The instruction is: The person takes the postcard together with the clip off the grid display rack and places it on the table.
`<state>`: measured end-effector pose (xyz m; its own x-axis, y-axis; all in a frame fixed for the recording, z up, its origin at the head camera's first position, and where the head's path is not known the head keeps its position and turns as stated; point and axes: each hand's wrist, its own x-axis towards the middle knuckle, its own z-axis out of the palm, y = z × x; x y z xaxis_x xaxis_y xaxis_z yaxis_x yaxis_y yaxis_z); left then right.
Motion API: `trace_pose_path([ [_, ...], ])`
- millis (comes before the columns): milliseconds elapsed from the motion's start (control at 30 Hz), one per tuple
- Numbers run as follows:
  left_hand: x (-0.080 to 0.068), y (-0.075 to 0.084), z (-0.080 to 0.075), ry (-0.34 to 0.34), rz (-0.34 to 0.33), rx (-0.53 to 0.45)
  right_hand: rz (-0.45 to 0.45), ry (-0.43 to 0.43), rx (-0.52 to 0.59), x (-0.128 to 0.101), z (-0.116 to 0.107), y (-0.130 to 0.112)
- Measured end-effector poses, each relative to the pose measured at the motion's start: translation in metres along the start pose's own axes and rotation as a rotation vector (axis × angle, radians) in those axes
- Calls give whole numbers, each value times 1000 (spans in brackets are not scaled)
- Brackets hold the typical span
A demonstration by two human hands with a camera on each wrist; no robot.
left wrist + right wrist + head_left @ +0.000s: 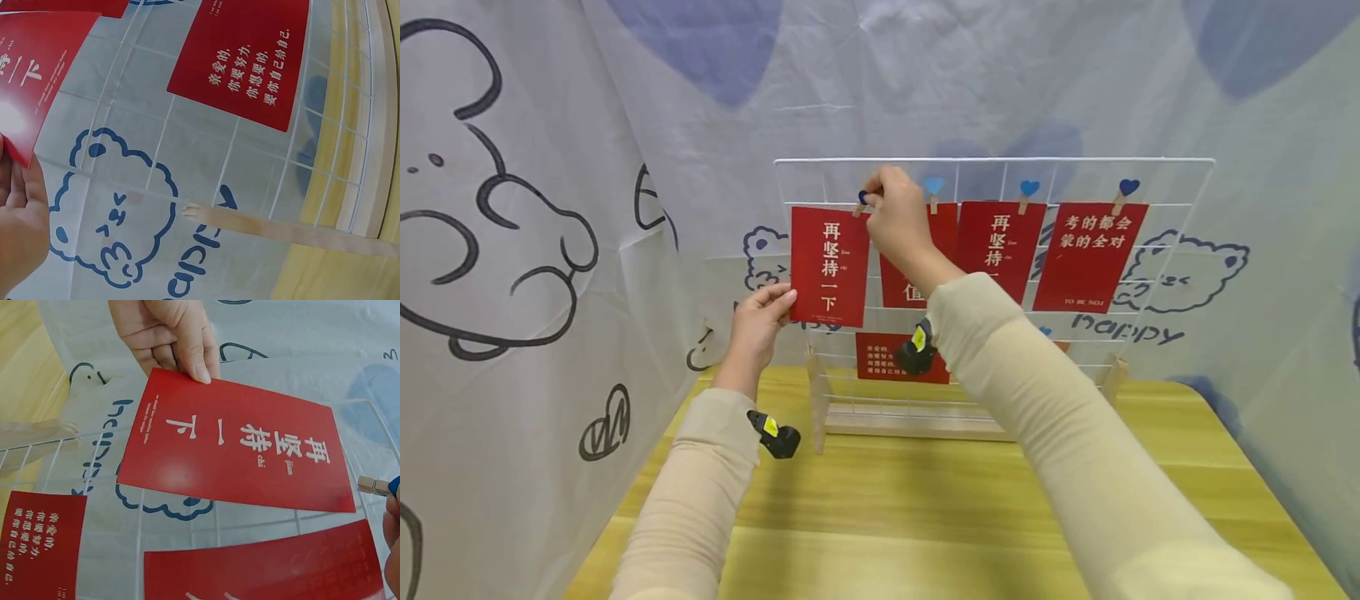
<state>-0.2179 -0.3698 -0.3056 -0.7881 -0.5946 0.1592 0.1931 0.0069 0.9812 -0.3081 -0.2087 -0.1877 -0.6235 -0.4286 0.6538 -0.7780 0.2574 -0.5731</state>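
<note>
My left hand (756,330) pinches a red card (828,265) with white characters by its lower left edge, thumb in front. The card is upright at the left end of a white wire grid rack (992,158). Near the card's top right corner, my right hand (898,215) pinches a small wooden clothespin (374,485) with a dark blue heart (862,197). In the right wrist view a narrow gap shows between the clothespin's tip and the card's top edge. The same card (47,69) fills the left wrist view's upper left corner.
Several red cards hang along the rack's upper part, including one at the right (1090,258) under a blue heart clothespin (1127,188). A lower red card (880,367) hangs beneath. The rack's wooden base (917,425) stands on a yellow wood-grain table (880,517), with printed cloth (700,167) behind.
</note>
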Motion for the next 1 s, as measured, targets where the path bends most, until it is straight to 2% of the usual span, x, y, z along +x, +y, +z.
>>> trace_pose_path([
  [233, -3, -5, -1, -95, -25, -96, 44, 34, 87, -8, -8, 12],
  [500, -10, -9, -5, -165, 6, -190, 63, 44, 209, -25, -20, 24],
  [800, -19, -14, -3, -189, -9, -237, 164, 12, 392, -48, -38, 41],
  [1000, -28, -16, -2, -201, -11, -257, 199, 27, 501, -63, -50, 52],
])
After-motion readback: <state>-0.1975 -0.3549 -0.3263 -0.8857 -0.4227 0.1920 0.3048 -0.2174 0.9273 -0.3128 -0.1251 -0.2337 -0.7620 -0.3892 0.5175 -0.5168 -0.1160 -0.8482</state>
